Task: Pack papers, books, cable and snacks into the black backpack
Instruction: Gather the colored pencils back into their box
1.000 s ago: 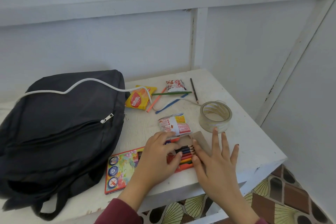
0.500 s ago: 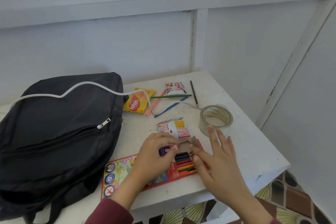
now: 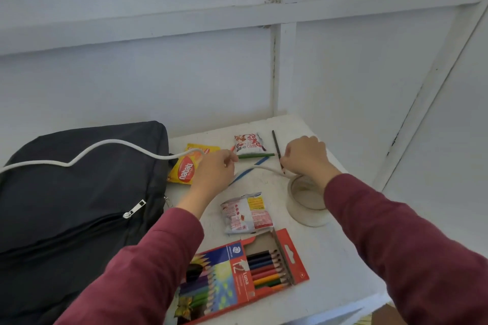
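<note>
The black backpack (image 3: 79,206) lies on the left of the white table (image 3: 351,253), its zipper pull (image 3: 134,209) on top. A white cable (image 3: 105,143) runs across the backpack and on past the pencils towards the tape roll. My left hand (image 3: 214,171) is curled at the left end of a green pencil (image 3: 256,156) and seems to pinch it. My right hand (image 3: 306,158) pinches a dark pencil (image 3: 275,143). Three snack packets lie around: a yellow one (image 3: 186,170), a red-and-white one (image 3: 248,144) and a pink-and-white one (image 3: 247,215).
An open box of coloured pencils (image 3: 250,269) lies near the table's front edge. A clear tape roll (image 3: 306,206) stands under my right forearm. A blue pencil (image 3: 243,176) lies beside the cable. White walls close the back and right.
Both hands have left the coloured pencil box and reached to the loose pencils at the back. The box now lies free with its flap open.
</note>
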`<action>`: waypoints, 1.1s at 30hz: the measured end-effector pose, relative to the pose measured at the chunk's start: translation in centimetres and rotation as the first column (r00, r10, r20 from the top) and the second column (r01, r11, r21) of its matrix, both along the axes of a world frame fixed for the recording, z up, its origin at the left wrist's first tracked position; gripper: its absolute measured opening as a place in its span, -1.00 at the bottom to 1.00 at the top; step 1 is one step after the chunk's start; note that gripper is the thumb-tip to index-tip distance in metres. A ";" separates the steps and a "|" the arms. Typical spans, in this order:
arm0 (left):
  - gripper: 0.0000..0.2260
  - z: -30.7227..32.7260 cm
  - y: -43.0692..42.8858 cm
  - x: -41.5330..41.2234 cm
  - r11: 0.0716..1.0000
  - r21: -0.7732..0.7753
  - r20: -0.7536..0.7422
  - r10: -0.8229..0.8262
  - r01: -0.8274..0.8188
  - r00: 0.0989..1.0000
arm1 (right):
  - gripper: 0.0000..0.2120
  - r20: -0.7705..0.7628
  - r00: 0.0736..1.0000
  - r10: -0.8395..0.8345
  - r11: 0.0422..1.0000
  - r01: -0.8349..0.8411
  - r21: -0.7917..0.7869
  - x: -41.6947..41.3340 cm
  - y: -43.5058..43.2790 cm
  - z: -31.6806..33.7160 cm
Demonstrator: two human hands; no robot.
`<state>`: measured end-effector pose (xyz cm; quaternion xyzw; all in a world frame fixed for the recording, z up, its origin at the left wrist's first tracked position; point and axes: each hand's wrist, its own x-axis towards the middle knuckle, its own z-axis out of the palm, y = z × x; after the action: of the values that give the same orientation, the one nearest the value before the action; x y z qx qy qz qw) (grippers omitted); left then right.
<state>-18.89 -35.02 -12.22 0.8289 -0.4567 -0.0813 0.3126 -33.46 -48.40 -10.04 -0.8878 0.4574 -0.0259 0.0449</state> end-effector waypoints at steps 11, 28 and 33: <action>-0.92 -0.1 -1.1 1.6 0.944 0.324 -0.115 -0.018 0.055 0.993 | -0.92 -0.116 0.989 -0.091 0.993 0.098 0.059 1.7 -1.2 -1.1; -0.87 1.3 0.2 1.0 0.974 0.193 -0.168 -0.082 0.115 0.982 | -0.85 0.589 0.807 -0.035 0.986 0.122 -0.109 -2.0 0.2 2.0; -0.90 1.1 0.8 0.4 0.997 0.034 -0.140 -0.068 0.073 0.988 | -0.95 0.796 0.604 0.035 0.995 0.050 -0.081 -3.0 2.0 2.9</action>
<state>-18.50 -34.21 -11.15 0.8106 -0.4612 -0.1583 0.3243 -36.42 -46.43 -7.11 -0.7826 0.3914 -0.4402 0.2015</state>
